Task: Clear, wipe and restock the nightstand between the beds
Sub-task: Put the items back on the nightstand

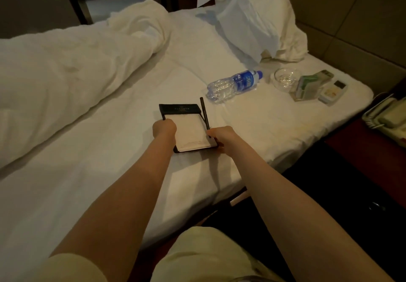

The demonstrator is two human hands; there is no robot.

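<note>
Where it rests on the bed sheet (105,163), notepad holder (190,132): likely light, stiff, thin; take by side edges. Left hand (164,129) curls over its left edge; right hand (220,135) pinches the loose pen (204,113).

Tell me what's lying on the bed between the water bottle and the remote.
In the head view, a glass ashtray and a clear holder of green cards sit between the water bottle and the remote.
</note>
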